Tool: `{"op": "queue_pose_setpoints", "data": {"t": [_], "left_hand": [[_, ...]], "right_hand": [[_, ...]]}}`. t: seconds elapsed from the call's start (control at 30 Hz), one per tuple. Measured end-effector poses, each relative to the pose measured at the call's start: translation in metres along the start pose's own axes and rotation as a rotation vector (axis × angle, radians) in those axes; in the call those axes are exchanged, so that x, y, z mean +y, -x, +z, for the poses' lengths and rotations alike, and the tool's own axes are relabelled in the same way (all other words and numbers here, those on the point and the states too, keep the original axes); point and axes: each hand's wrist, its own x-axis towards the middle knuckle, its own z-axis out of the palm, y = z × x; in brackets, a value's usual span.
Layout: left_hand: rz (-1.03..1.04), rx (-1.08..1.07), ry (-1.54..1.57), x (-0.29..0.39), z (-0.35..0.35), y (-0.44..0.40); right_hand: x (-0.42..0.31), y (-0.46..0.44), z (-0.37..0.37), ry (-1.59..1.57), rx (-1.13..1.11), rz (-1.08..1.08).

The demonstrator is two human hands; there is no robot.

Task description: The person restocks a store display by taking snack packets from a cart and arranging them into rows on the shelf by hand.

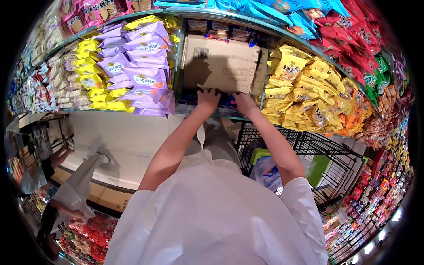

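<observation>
At the left of the shelf, upright rows of shiny yellow plastic packets (90,81) lie beside stacked lilac plastic packets (145,79), which reach a clear, thin divider (177,57). Just right of that divider, the left hand (208,100) is at the near edge of a large, flat-faced tan cardboard box (221,64), its fingers bent and spread; whether they grasp the board or only press on it, I cannot tell. The box fills most of the middle compartment, with small clear-and-blue packets (217,34) at its far side. Its panel looks stiff but could dent under fingertips, and the board should be dry rather than slippery; its weight depends on contents that are hidden. Both near corners, with palms spread wide, look the steadiest hold. The right hand (244,104) is near the box's right near corner, fingers curled low beside dark blue wrapping, their grip equally unclear. Farther right, loose golden-yellow plastic packets (309,84) are heaped, with a black wire cart (304,140) on the near side below them
</observation>
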Motion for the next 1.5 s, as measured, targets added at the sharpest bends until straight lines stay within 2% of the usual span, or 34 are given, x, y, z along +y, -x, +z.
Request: {"op": "queue_pose_setpoints", "data": {"t": [0.03, 0.07, 0.1, 0.13, 0.17, 0.27, 0.3, 0.37, 0.5, 0.63, 0.7, 0.73, 0.77, 0.8, 0.83, 0.87, 0.93, 0.97, 1.0, 1.07, 1.1, 1.13, 1.2, 1.23, 1.3, 1.33, 1.4, 1.5], "left_hand": [[0.092, 0.202, -0.026, 0.004, 0.003, -0.001], [0.093, 0.202, -0.018, 0.010, 0.005, -0.007], [0.203, 0.127, -0.061, 0.015, 0.005, -0.016], [0.312, 0.051, -0.104, 0.020, 0.005, -0.023], [0.315, -0.020, -0.013, 0.024, 0.006, -0.028], [0.342, -0.040, 0.040, 0.018, 0.014, -0.031], [0.341, -0.044, 0.040, 0.011, 0.011, -0.026], [0.240, 0.030, 0.336, -0.006, -0.003, -0.015], [0.207, -0.055, 0.290, -0.017, 0.002, -0.020], [0.204, -0.025, 0.315, -0.018, 0.002, -0.017], [0.185, -0.048, 0.341, -0.017, -0.007, -0.010], [0.162, -0.139, 0.355, -0.019, -0.010, -0.008], [0.135, -0.227, 0.370, -0.021, -0.013, -0.005], [0.131, -0.223, 0.367, -0.025, -0.008, -0.002], [0.046, -0.136, 0.359, -0.030, 0.003, 0.003], [-0.037, -0.051, 0.349, -0.035, 0.013, 0.005], [-0.041, -0.124, 0.340, -0.039, 0.021, 0.003], [-0.043, -0.190, 0.331, -0.040, 0.025, 0.001], [-0.043, -0.189, 0.334, -0.040, 0.027, -0.002], [-0.035, -0.229, 0.276, -0.038, 0.026, -0.007], [-0.035, -0.224, 0.273, -0.036, 0.024, -0.009], [-0.016, -0.236, 0.202, -0.034, 0.021, -0.010], [0.011, -0.252, 0.127, -0.030, 0.018, -0.007], [0.011, -0.243, 0.129, -0.030, 0.017, -0.008], [0.006, -0.229, 0.124, -0.033, 0.014, -0.008], [-0.024, -0.200, 0.180, -0.032, 0.014, -0.006], [-0.049, -0.188, 0.235, -0.032, 0.016, 0.001], [0.077, -0.114, 0.202, -0.034, 0.008, 0.002]], "right_hand": [[0.008, -0.005, 0.009, 0.007, -0.004, 0.001], [0.015, -0.012, 0.018, -0.082, 0.084, -0.054], [0.018, -0.016, 0.019, -0.171, 0.173, -0.110], [0.022, -0.018, 0.021, -0.166, 0.166, -0.109], [0.025, -0.021, 0.023, -0.187, 0.149, -0.088], [0.013, -0.011, 0.007, -0.146, 0.122, -0.050], [0.006, -0.005, 0.000, -0.086, 0.115, -0.034], [0.000, 0.002, -0.003, 0.001, 0.119, -0.024], [-0.006, 0.003, 0.012, 0.264, 0.136, 0.021], [-0.001, -0.003, 0.031, 0.266, 0.101, 0.045], [0.007, -0.008, 0.035, 0.267, -0.120, -0.049], [0.015, -0.013, 0.043, 0.266, -0.115, -0.049], [0.022, -0.020, 0.049, 0.169, -0.179, -0.065], [0.025, -0.027, 0.052, 0.071, -0.244, -0.084], [0.022, -0.027, 0.033, -0.072, -0.356, -0.027], [0.019, -0.023, 0.015, -0.076, -0.355, -0.030], [0.021, -0.012, -0.010, -0.826, -0.722, 0.042], [0.025, -0.016, -0.002, -0.581, -0.572, -0.162], [0.024, -0.017, 0.009, -0.578, -0.573, -0.161], [0.013, -0.016, 0.030, -0.163, -0.410, -0.100], [0.003, -0.014, 0.020, -0.100, -0.433, -0.048], [-0.001, -0.017, 0.012, -0.101, -0.430, -0.047], [-0.003, -0.024, 0.001, -0.184, -0.633, -0.030], [0.002, -0.026, -0.003, -0.186, -0.630, -0.029], [0.010, -0.031, -0.013, -0.669, -0.703, -0.009], [0.008, -0.031, -0.011, -0.673, -0.700, -0.012], [0.002, -0.014, 0.001, -0.485, -0.423, -0.205], [-0.016, -0.010, 0.015, -0.337, -0.287, -0.127]]}}
